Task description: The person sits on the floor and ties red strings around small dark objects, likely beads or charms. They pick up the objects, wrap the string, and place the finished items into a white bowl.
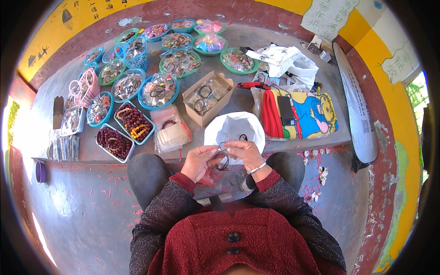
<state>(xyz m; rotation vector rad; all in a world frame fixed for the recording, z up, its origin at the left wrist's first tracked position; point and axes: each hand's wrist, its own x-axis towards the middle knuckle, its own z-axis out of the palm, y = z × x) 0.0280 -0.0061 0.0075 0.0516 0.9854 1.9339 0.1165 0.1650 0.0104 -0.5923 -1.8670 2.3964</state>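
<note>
In front of my lap, my left hand (198, 162) and my right hand (246, 155) come together with fingertips pinched. Between them hangs a dark brown cord bracelet (222, 165), looped below the fingers; both hands grip its cord near the top. A silvery bangle (256, 168) circles my right wrist. Just beyond the hands stands an open white bag (214, 129), with a small dark item (243, 137) inside. Left of it lie clear packets (172, 137) with a beaded bracelet on top. A cardboard box (196, 114) behind holds bagged dark bracelets.
Two trays of dark red bead bracelets (133, 121) (114, 143) sit at left. Several blue and green baskets (158, 103) of packaged trinkets cover the platform behind. On the right lie a colourful folded blanket (308, 114), a black phone (286, 111) and a white cloth bag (293, 64). Red scraps litter the floor.
</note>
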